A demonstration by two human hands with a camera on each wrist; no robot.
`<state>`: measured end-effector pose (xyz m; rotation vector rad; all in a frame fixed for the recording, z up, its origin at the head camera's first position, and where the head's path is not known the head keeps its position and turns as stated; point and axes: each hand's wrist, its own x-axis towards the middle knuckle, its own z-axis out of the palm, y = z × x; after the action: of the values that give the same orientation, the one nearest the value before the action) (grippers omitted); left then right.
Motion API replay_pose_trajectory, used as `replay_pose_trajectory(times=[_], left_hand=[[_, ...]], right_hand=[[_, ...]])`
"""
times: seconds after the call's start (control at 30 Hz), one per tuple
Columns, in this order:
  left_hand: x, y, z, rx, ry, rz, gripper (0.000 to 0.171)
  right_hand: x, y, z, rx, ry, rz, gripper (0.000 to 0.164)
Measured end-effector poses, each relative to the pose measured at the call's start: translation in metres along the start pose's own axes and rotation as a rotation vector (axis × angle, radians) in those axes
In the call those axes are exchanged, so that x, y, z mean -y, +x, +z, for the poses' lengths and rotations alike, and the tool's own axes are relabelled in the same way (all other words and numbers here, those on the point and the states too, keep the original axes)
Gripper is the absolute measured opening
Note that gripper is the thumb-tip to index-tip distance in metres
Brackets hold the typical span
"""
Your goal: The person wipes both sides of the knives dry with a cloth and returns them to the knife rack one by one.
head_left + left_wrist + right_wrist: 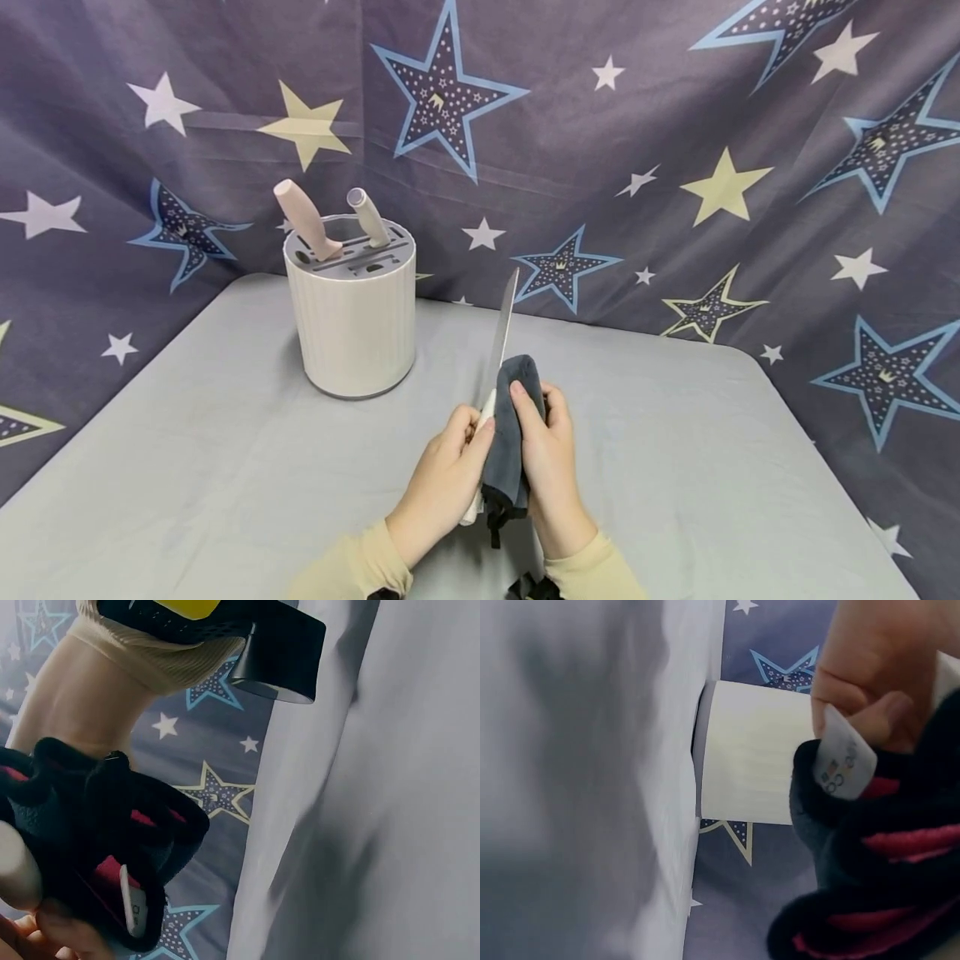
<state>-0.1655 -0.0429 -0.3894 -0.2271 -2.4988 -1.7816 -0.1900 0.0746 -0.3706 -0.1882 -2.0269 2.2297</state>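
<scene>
In the head view my left hand (438, 473) grips the white handle of a kitchen knife (504, 329), its blade pointing up and away from me. A folded dark grey cloth (507, 437) lies along the right side of the handle and the lower blade. My right hand (551, 467) holds this cloth, thumb on top and fingers round its far side. Both wrist views show pink between the folds of the cloth (82, 810) and a white label (845, 757) on it. The cloth partly covers the knife near the handle.
A cream ribbed knife block (358, 329) stands at the back left of the table (697, 467). Two knives, one with a pink handle (306, 218) and one with a pale handle (367, 217), stick up from its slotted grey top. A star-patterned curtain (570, 158) hangs behind.
</scene>
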Motion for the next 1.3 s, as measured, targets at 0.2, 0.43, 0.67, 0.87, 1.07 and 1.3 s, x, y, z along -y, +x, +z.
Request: replay_pose_trajectory(times=[0.2, 0.43, 0.67, 0.87, 1.07, 1.3], left_hand=[[-0.002, -0.001, 0.001, -0.012, 0.032, 0.001, 0.026], [-0.004, -0.002, 0.001, -0.012, 0.03, -0.006, 0.028], [-0.003, -0.001, -0.002, -0.02, 0.016, -0.026, 0.03], [-0.004, 0.0, -0.007, -0.029, -0.042, -0.056, 0.035], [-0.008, 0.001, -0.014, -0.074, -0.078, -0.055, 0.035], [-0.012, 0.004, -0.024, -0.133, -0.088, -0.053, 0.035]], right_hand=[[-0.002, -0.003, 0.003, 0.013, -0.051, -0.057, 0.036], [-0.002, -0.008, 0.004, 0.021, -0.088, -0.103, 0.035], [-0.004, -0.011, 0.007, 0.049, -0.176, -0.175, 0.03], [-0.005, -0.015, 0.007, 0.074, -0.228, -0.224, 0.027], [-0.002, -0.023, 0.01, 0.097, -0.212, -0.242, 0.025], [-0.001, -0.033, 0.016, 0.117, -0.198, -0.267, 0.024]])
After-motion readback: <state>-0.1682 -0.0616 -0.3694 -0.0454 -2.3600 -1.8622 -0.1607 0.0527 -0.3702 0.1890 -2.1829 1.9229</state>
